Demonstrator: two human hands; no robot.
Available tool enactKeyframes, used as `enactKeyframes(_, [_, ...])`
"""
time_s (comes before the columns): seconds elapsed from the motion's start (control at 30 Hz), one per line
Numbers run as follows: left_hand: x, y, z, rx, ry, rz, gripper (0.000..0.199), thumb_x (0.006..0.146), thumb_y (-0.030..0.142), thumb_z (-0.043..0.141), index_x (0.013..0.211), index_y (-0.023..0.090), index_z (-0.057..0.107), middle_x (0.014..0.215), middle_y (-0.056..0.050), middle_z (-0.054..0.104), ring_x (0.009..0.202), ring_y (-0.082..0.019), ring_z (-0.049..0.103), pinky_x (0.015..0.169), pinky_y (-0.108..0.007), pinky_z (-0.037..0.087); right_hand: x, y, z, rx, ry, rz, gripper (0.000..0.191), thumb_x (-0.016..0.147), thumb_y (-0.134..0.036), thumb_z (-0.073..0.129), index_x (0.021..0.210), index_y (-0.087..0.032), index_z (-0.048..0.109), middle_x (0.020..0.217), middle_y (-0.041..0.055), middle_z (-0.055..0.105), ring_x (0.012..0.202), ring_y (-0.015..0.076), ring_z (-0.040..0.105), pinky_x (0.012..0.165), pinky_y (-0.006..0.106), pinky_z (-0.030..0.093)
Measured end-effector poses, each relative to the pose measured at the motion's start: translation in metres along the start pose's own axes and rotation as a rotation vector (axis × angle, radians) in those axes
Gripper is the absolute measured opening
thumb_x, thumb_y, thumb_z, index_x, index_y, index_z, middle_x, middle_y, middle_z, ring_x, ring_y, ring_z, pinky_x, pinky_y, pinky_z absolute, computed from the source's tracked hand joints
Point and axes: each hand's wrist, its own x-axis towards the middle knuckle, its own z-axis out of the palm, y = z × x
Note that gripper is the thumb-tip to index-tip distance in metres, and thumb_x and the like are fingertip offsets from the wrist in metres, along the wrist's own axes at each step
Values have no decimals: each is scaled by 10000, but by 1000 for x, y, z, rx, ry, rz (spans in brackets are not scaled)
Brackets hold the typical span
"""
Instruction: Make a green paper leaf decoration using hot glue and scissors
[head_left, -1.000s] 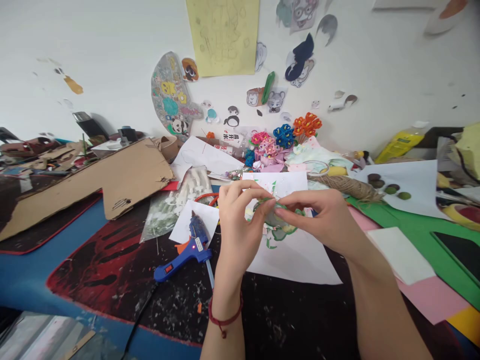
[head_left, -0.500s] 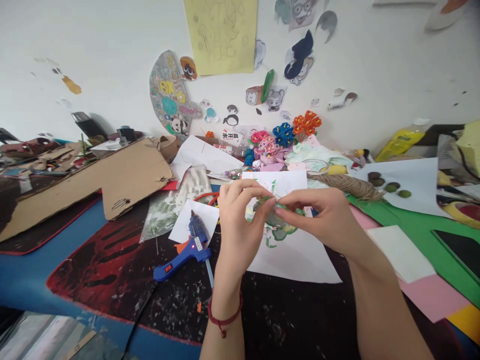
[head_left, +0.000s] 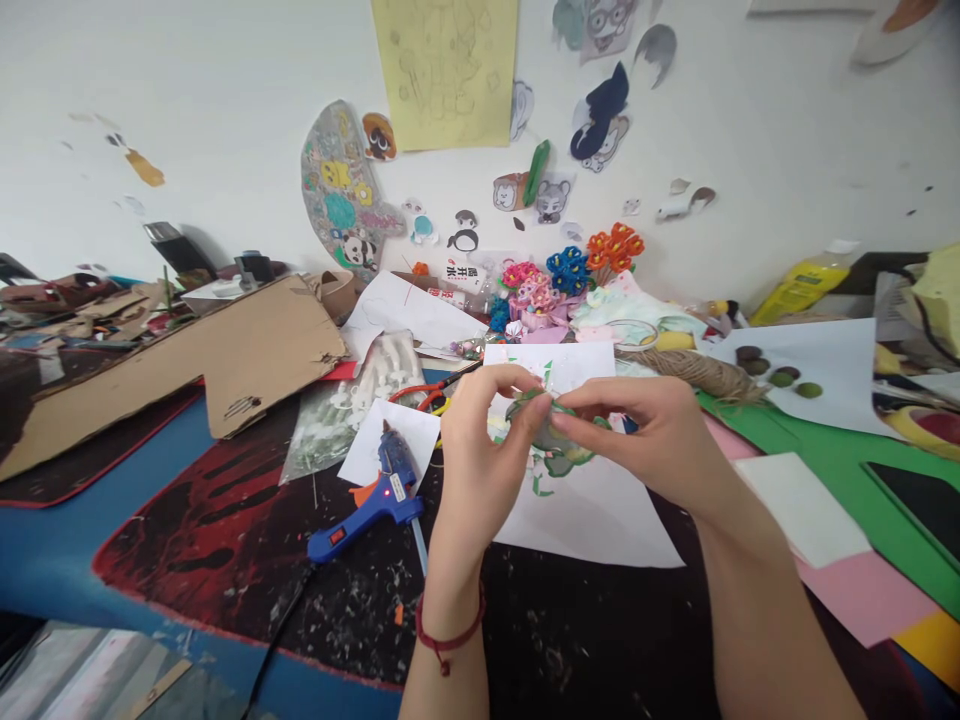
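Note:
Between my two hands is a small green craft piece (head_left: 568, 460) with wavy, darker green edges and a paler middle; its exact kind is unclear. My left hand (head_left: 491, 450) pinches its near left edge between thumb and fingers. On the other side, my right hand (head_left: 637, 425) grips the upper edge with thumb and forefinger. Both hands are over a white paper sheet (head_left: 592, 525) with small green scraps on it. To the left of my left hand, a blue glue gun (head_left: 386, 505) lies with its nozzle over a small white paper (head_left: 416, 430).
Scissors with orange handles (head_left: 416, 397) lie behind my left hand. Cut cardboard (head_left: 262, 345) spreads at the left. Pipe-cleaner flowers (head_left: 566, 270) and a twine roll (head_left: 697, 372) stand along the back. Coloured paper (head_left: 862, 590) covers the right side. A cord (head_left: 281, 630) trails from the glue gun.
The fingers of my left hand have curled in and lowered, showing more of the scissors behind. Both hands keep their hold on the green piece, which has hardly moved.

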Motion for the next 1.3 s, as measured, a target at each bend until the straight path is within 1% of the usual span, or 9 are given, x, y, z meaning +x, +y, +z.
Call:
enactKeyframes(0.1, [0,0,1,-38,12,-30,108,924,146,683,923,238,627,876,7,686,833,-155,603,755,-303,478,0,-1,0,-2,-14,-7,115,889,-248,703,805,-227,779,725,-11,731,626,125,563,532,257,429])
enactKeyframes(0.17, [0,0,2,-53,29,-40,112,911,142,694,915,237,635,857,8,682,809,-153,596,739,-301,482,0,-1,1,-12,-15,-10,143,902,-251,686,793,-228,775,720,-8,726,626,129,559,537,262,430])
enactKeyframes(0.33, [-1,-1,2,-74,41,-42,123,893,131,709,919,235,649,864,0,687,818,-161,600,747,-312,486,0,2,4,-5,-9,17,143,899,-230,666,790,-222,758,731,-5,721,653,139,574,569,269,442])
enactKeyframes(0.47, [-1,0,2,-100,12,-33,118,912,113,685,923,225,649,871,3,686,817,-146,592,750,-297,474,1,3,4,25,-3,35,150,885,-210,664,752,-209,732,695,-9,690,644,135,562,579,269,436])
enactKeyframes(0.63, [-1,1,2,-126,15,-34,114,919,112,676,930,222,650,871,5,689,816,-140,597,743,-294,472,0,2,3,42,8,8,151,875,-182,661,737,-203,720,697,-7,682,650,133,568,577,263,437])
enactKeyframes(0.77, [-1,1,3,-124,40,-33,131,906,106,682,936,230,651,879,0,702,816,-151,616,736,-308,484,0,2,2,19,-7,5,129,872,-197,658,760,-201,722,704,4,683,645,142,567,560,269,436])
enactKeyframes(0.97, [-2,2,3,-133,33,-39,151,898,89,667,935,234,651,877,6,696,812,-145,616,733,-306,478,1,2,1,9,-21,22,154,879,-214,640,741,-201,707,696,6,678,641,144,551,557,275,427])
enactKeyframes(1.3, [-3,1,4,-127,41,-42,132,904,107,650,935,234,629,870,-4,671,812,-157,601,728,-317,471,-1,0,3,49,14,18,169,870,-198,651,714,-205,715,685,3,683,645,147,557,575,291,413])
